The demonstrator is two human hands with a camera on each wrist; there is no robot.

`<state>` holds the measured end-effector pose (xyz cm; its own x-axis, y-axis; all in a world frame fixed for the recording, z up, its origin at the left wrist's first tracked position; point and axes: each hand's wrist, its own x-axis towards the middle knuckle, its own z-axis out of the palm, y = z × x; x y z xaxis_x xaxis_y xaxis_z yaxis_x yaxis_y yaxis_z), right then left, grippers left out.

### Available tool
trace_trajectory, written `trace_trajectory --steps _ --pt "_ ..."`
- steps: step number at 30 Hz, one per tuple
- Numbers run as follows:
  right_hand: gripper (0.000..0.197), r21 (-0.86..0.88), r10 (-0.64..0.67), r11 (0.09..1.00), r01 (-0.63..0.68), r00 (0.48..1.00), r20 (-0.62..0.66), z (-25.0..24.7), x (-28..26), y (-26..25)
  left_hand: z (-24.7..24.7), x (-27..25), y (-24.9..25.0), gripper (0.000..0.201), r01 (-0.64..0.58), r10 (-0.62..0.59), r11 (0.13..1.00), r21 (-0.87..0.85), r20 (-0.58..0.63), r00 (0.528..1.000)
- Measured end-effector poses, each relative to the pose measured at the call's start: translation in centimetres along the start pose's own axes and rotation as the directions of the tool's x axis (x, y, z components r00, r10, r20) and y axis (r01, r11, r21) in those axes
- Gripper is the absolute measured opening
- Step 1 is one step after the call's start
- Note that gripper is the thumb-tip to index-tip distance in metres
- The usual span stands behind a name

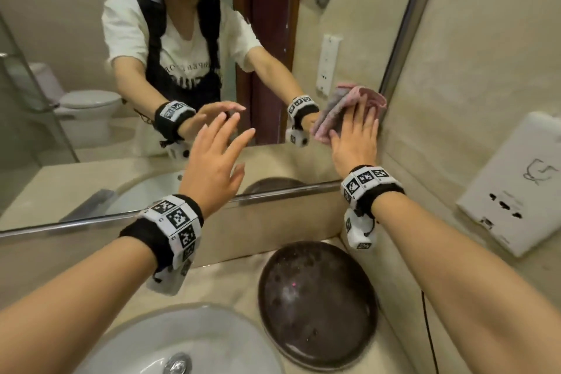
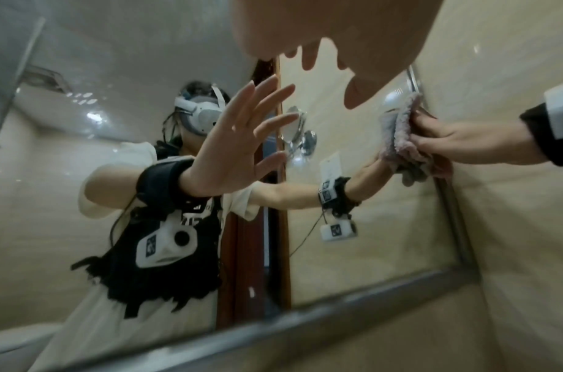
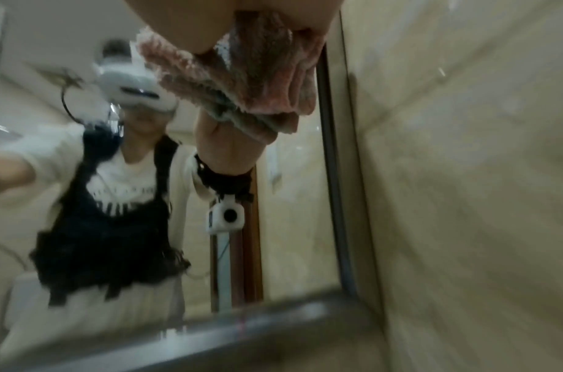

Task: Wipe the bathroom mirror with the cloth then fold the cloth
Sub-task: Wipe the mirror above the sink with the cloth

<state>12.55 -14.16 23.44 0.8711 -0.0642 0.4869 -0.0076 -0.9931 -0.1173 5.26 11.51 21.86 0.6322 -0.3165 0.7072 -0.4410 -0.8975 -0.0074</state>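
The bathroom mirror (image 1: 91, 24) fills the wall ahead and reflects the person. A fluffy pink and grey cloth (image 1: 368, 97) lies bunched against the glass at the mirror's right edge. My right hand (image 1: 356, 127) presses it flat onto the glass with straight fingers. The left wrist view shows the cloth (image 2: 404, 136) from the side, squeezed between the right hand (image 2: 442, 143) and the mirror (image 2: 353, 226). In the right wrist view the cloth (image 3: 257, 83) hangs below the palm (image 3: 184, 25). My left hand (image 1: 217, 158) hovers near the glass with spread fingers, holding nothing.
A metal frame (image 1: 403, 48) borders the mirror on the right, next to the tiled side wall. On that wall hangs a white dispenser box (image 1: 513, 185). Below are a white sink basin (image 1: 170, 340) and a dark round dish (image 1: 315, 304) on the beige counter.
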Motion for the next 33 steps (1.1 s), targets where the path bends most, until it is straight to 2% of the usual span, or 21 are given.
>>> trace_trajectory --steps 6,7,9,11,12,14,16,17,19,22,24,26,28,30,31,33 --pt "0.068 0.163 0.097 0.984 -0.065 0.976 -0.196 -6.7 4.6 -3.5 -3.0 5.1 0.3 0.053 0.034 -0.042 0.999 -0.040 -0.235 0.971" --pt "0.068 0.135 0.054 0.991 -0.026 0.977 -0.207 -7.1 4.6 -4.5 -3.5 5.7 0.3 0.054 0.051 -0.059 0.998 -0.037 -0.273 0.960" --pt "0.072 0.054 -0.154 0.984 0.168 0.968 -0.198 -7.1 4.0 -6.5 -4.4 6.7 0.2 0.057 0.084 -0.088 0.996 -0.025 -0.327 0.941" --pt "0.075 -0.087 -0.416 0.910 0.407 0.894 -0.170 -6.9 3.2 -7.8 -5.3 7.5 0.2 0.064 0.092 -0.091 0.996 -0.012 -0.333 0.939" --pt "0.077 -0.146 -0.499 0.865 0.480 0.854 -0.149 -7.1 3.1 -8.0 -5.6 7.8 0.1 0.067 0.095 -0.091 0.995 -0.004 -0.325 0.941" --pt "0.076 -0.208 -0.550 0.828 0.521 0.826 -0.122 -8.4 3.9 -7.8 -6.2 8.1 0.0 0.071 0.117 -0.108 0.993 0.010 -0.312 0.944" --pt "0.074 -0.183 -0.498 0.864 0.469 0.849 -0.175 -10.2 5.5 -7.1 -6.5 8.2 -0.5 0.074 0.166 -0.150 0.986 0.026 -0.308 0.939" --pt "0.074 -0.133 -0.429 0.903 0.409 0.878 -0.213 -11.3 6.7 -6.8 -6.6 8.2 -0.9 0.077 0.189 -0.169 0.981 0.038 -0.300 0.939" --pt "0.074 -0.013 -0.210 0.977 0.215 0.935 -0.285 -13.4 9.0 -6.3 -6.5 8.3 -1.6 0.082 0.200 -0.174 0.977 0.071 -0.271 0.947" --pt "0.072 0.190 0.098 0.981 -0.040 0.947 -0.306 -16.1 11.2 -6.2 -6.5 8.4 -2.1 0.085 0.186 -0.144 0.969 0.161 -0.242 0.960" --pt "0.071 0.262 0.163 0.961 -0.085 0.943 -0.289 -17.0 11.4 -6.7 -6.5 8.5 -1.9 0.081 0.186 -0.136 0.959 0.216 -0.226 0.965" --pt "0.070 0.195 0.088 0.980 -0.028 0.948 -0.306 -17.2 10.6 -7.6 -6.5 8.6 -1.7 0.075 0.196 -0.143 0.948 0.249 -0.215 0.966" --pt "0.071 0.037 -0.133 0.988 0.151 0.942 -0.309 -16.7 9.6 -8.5 -6.4 8.7 -1.5 0.071 0.218 -0.165 0.939 0.264 -0.209 0.964" --pt "0.072 -0.097 -0.384 0.923 0.372 0.887 -0.258 -16.6 9.2 -8.5 -6.4 8.8 -1.2 0.070 0.238 -0.182 0.935 0.263 -0.221 0.958" --pt "0.072 -0.137 -0.459 0.888 0.438 0.856 -0.239 -16.8 9.4 -8.1 -6.4 8.9 -1.2 0.070 0.247 -0.188 0.933 0.261 -0.233 0.954" --pt "0.072 -0.167 -0.473 0.881 0.443 0.841 -0.261 -17.9 9.9 -7.2 -6.8 8.9 -1.0 0.070 0.258 -0.191 0.933 0.250 -0.262 0.946"
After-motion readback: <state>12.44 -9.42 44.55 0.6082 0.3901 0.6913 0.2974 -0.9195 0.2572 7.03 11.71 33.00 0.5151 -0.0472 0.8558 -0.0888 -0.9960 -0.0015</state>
